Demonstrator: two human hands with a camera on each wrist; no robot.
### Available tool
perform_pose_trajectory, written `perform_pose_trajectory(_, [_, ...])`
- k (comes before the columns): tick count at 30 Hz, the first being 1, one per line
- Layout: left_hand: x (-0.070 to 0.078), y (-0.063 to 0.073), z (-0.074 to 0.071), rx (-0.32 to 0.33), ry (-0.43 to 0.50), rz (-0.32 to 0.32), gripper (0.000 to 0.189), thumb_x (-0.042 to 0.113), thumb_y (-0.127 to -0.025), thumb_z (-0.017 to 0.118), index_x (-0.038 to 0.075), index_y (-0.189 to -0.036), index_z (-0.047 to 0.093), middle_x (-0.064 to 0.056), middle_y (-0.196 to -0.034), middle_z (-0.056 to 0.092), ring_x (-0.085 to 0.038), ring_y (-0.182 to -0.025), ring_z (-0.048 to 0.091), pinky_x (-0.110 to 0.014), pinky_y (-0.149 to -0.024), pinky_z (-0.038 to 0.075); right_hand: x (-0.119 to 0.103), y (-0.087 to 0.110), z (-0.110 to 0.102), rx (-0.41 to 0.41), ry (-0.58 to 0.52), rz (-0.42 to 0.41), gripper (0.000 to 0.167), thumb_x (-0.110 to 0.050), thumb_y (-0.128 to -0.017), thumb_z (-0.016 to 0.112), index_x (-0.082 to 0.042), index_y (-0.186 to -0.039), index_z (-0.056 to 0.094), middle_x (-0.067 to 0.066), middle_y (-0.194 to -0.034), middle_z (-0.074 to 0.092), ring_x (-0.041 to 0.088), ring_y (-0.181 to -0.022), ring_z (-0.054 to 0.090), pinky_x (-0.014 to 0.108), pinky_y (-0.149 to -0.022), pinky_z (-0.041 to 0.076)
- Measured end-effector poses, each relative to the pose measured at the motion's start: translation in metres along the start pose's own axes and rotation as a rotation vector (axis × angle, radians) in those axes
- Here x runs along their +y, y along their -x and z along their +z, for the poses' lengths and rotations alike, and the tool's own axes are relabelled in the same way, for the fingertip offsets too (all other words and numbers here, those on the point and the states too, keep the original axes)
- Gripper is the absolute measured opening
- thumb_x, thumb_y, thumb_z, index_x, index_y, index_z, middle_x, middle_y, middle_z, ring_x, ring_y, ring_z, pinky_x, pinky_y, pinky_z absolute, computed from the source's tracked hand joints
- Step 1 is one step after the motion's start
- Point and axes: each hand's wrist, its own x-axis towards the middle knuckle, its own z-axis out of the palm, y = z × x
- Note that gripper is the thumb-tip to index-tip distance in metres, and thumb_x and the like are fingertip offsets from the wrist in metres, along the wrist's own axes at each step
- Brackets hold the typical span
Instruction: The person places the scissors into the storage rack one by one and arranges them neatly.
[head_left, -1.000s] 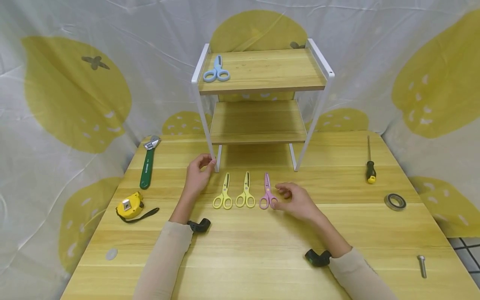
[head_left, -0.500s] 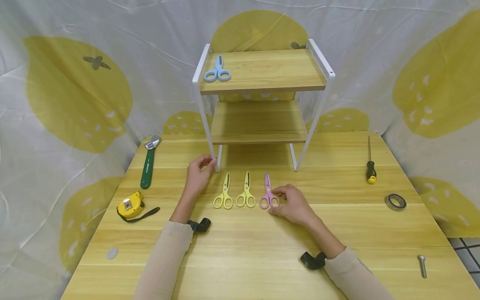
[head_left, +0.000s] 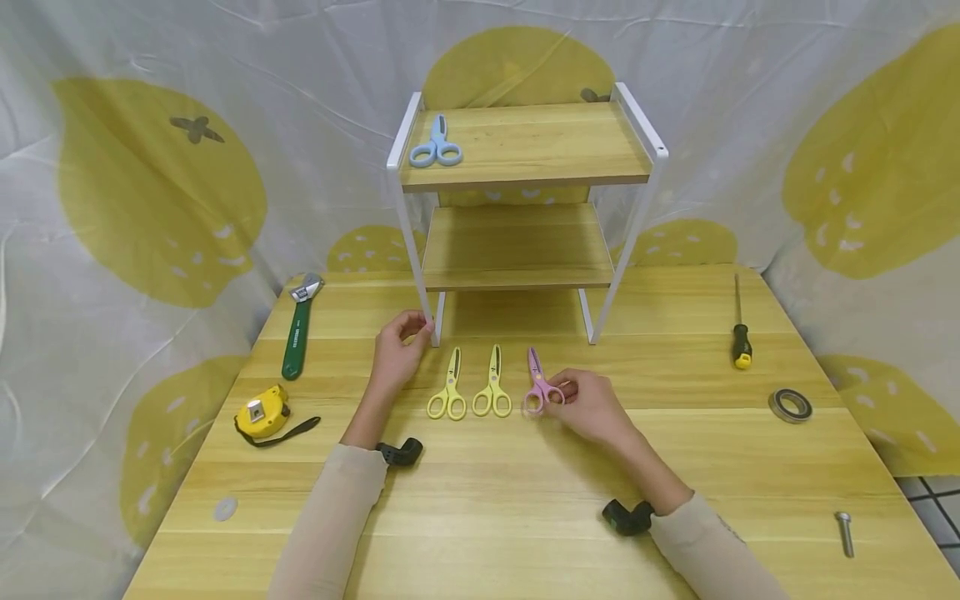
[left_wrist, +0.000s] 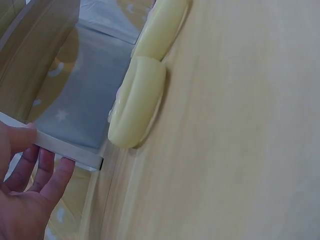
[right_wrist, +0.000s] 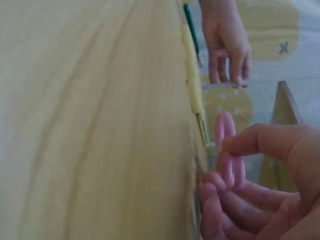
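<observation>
Head view: We saw both forearms slant inward from the near edge of the tabletop [head_left: 480, 517], sleeves [head_left: 330, 517] pushed short of the wrists. The left hand [head_left: 397, 350] was at the rack [head_left: 525, 242], low on its front left leg [head_left: 415, 258], fingers bent and wrist angled toward the far edge. The right hand [head_left: 588, 407] reached in from the right, thumb nearest the near edge, pinching the pink scissors [head_left: 538, 381] by the handles. These lay at the right end of a row in front of the rack, blades toward the far edge, next to two yellow scissors [head_left: 492, 379]. We noted blue scissors [head_left: 437, 142] at the top shelf's front left corner, a wrench [head_left: 297, 337] by the tabletop's far left corner, a tape measure [head_left: 262, 411] at its left edge, a screwdriver [head_left: 741, 337] at its right edge and a bolt [head_left: 846, 533] towards its near right corner.

Left wrist view: We recorded the thumb on one side of the leg and fingertips on the other, pinching it just above its foot.

Right wrist view: We found the thumb pressed on the pink handles, with bent fingers opposite. We could not tell whether the blades touched the tabletop.
</observation>
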Motion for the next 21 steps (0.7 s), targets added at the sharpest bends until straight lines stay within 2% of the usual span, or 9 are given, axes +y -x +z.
perform_pose_trajectory(6, [-0.001,0.0,0.0,0.002,0.023,-0.01,0.02,0.014,-0.1,0.069,0.005,-0.118,0.067,-0.013,-0.118,0.07,-0.03,-0.119,0.066,-0.05,-0.107,0.054,-0.005,0.005,-0.014,-0.04,-0.076,0.02,0.036,-0.018,-0.088,0.077,-0.001,-0.118,0.071,0.007,-0.086,0.074,0.019,-0.07,0.066,0.026,-0.056,0.054])
perform_pose_trajectory(10, [-0.001,0.0,0.0,0.005,0.025,-0.012,0.02,0.013,-0.1,0.069,0.006,-0.118,0.067,-0.013,-0.118,0.07,-0.029,-0.119,0.066,-0.048,-0.106,0.055,-0.011,0.009,-0.022,-0.065,-0.125,0.002,0.037,-0.017,-0.09,0.075,0.0,-0.123,0.07,0.006,-0.083,0.074,0.027,-0.07,0.072,0.031,-0.058,0.06])
perform_pose_trajectory(14, [-0.001,0.0,-0.001,0.004,0.026,-0.013,0.019,0.011,-0.1,0.069,0.005,-0.118,0.067,-0.013,-0.118,0.07,-0.028,-0.118,0.066,-0.048,-0.106,0.056,-0.025,0.015,-0.034,-0.083,-0.161,-0.042,0.039,-0.015,-0.091,0.076,0.0,-0.126,0.068,0.012,-0.083,0.075,0.038,-0.074,0.073,0.035,-0.06,0.062])
perform_pose_trajectory(21, [0.001,0.0,0.0,0.006,0.014,-0.01,0.019,0.011,-0.1,0.069,0.004,-0.117,0.067,-0.014,-0.117,0.07,-0.029,-0.118,0.067,-0.049,-0.105,0.056,-0.061,0.028,-0.062,-0.034,-0.169,-0.135,0.04,-0.016,-0.088,0.081,-0.009,-0.126,0.07,0.007,-0.084,0.073,0.025,-0.071,0.071,0.03,-0.058,0.06])
